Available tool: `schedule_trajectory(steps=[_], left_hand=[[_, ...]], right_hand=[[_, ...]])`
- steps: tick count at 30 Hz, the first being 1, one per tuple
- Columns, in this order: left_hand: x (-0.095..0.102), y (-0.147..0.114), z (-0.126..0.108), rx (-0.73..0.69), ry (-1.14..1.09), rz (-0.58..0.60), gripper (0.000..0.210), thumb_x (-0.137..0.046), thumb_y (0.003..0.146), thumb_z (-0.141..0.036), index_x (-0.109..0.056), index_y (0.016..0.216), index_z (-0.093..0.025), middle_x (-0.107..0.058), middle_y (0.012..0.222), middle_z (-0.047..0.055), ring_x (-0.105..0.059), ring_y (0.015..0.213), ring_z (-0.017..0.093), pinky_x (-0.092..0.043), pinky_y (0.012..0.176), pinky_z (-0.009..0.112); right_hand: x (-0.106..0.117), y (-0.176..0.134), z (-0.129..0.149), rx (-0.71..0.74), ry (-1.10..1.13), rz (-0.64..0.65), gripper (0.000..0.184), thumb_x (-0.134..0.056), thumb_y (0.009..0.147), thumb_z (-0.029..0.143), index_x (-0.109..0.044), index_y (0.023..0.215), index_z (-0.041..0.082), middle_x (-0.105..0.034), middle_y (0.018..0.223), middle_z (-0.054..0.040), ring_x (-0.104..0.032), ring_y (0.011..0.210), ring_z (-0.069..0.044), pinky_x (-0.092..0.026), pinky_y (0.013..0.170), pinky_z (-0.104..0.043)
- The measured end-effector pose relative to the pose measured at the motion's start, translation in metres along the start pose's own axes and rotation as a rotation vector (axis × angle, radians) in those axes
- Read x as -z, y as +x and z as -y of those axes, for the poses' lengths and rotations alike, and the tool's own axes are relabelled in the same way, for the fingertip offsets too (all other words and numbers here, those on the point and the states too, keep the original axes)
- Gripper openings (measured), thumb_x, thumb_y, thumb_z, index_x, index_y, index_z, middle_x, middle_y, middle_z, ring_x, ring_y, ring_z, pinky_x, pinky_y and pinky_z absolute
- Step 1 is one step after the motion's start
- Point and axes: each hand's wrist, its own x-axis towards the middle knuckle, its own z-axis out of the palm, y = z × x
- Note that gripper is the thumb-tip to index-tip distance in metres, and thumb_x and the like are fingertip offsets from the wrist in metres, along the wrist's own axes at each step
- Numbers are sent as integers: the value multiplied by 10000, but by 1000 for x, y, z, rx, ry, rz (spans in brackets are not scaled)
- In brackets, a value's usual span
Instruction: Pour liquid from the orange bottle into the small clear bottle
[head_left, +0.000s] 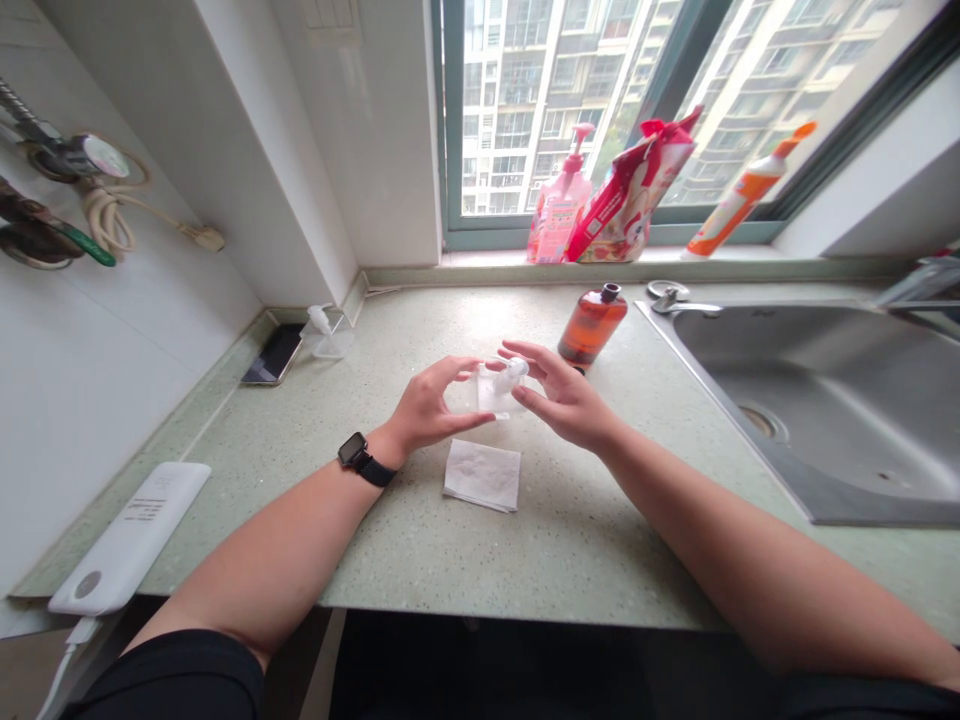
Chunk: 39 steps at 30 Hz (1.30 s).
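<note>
A small clear bottle with a white pump top [512,376] stands on the counter between my hands. My left hand [433,402] curves around its left side, thumb in front and fingers behind, spread apart; whether the fingertips touch it is hard to see. On the other side, my right hand [566,398] has its fingers apart close to the pump, thumb near the nozzle. Just in front of the bottle lies a folded white tissue [484,475]. Behind my right hand stands an amber bottle [592,325] with an uncapped neck and reddish liquid inside.
A second clear pump bottle [328,332] stands by a phone [275,354] at the back left. A white power bank [131,538] lies at the left edge. The steel sink [750,470] is on the right. A pink pump bottle [559,215], red pouch [630,195] and orange-white bottle [742,200] line the sill.
</note>
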Motion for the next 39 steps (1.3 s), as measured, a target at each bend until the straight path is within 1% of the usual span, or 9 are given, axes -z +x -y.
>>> schedule_trajectory(steps=[4,9,15,22,26,30,33,36,39], left_hand=[[0,0,0,11,31,-51,660,-911,845,-482,-635,1387,-226,-735,1351,126,-739,1215,277,-649,1050,478],[0,-2,-3,31,64,-51,683,-923,823,-510,-635,1378,-234,-747,1316,118,-770,1126,271,-658,1018,469],[-2,-2,0,17,6,-6,708,-949,801,-476,-644,1387,-223,-755,1300,121,-760,1145,269,-667,990,449],[-1,-2,1,0,-78,-2,723,-954,789,-488,-668,1395,-217,-771,1269,116,-773,1081,251,-666,971,426],[1,-2,0,51,-132,31,738,-962,773,-488,-682,1407,-234,-770,1299,126,-782,985,234,-666,925,418],[2,-1,-2,37,-230,78,678,-942,809,-451,-695,1405,-242,-764,1342,130,-773,1012,234,-665,924,410],[1,0,-4,32,-253,96,650,-935,819,-438,-703,1393,-241,-760,1357,130,-775,1000,229,-669,912,403],[1,-1,-3,57,-177,63,656,-946,805,-443,-707,1379,-235,-769,1330,125,-780,1019,238,-667,925,408],[3,-2,-1,101,-85,-35,679,-952,791,-476,-698,1364,-216,-773,1303,125,-787,1025,244,-671,931,411]], right_hand=[[1,1,0,-6,-18,-23,602,-755,969,496,-575,1529,371,-652,1523,-76,-643,1402,-313,-487,1238,-565],[-1,1,-1,31,-106,-122,642,-842,890,514,-611,1469,362,-668,1480,-73,-633,1383,-321,-438,1275,-578],[-3,0,2,62,-139,-203,514,-838,903,494,-679,1366,335,-755,1266,-66,-703,1171,-291,-538,1149,-548],[2,0,1,130,-138,-163,427,-828,932,411,-724,1340,339,-777,1253,-51,-731,1101,-260,-578,1047,-496],[2,0,0,92,-36,-128,398,-814,947,421,-729,1329,346,-778,1255,-41,-738,1115,-243,-588,1050,-471],[2,1,-2,31,92,-85,399,-827,934,429,-734,1305,317,-797,1222,-48,-759,1113,-235,-619,1024,-447],[1,3,-2,4,187,-57,364,-854,909,410,-748,1238,293,-818,1168,-48,-778,1095,-232,-638,1002,-437],[2,4,1,4,214,-65,354,-869,894,397,-749,1208,286,-823,1182,-53,-781,1126,-238,-631,1036,-446],[6,4,5,1,198,-97,347,-847,911,410,-750,1224,297,-813,1227,-55,-777,1161,-249,-621,1058,-463]])
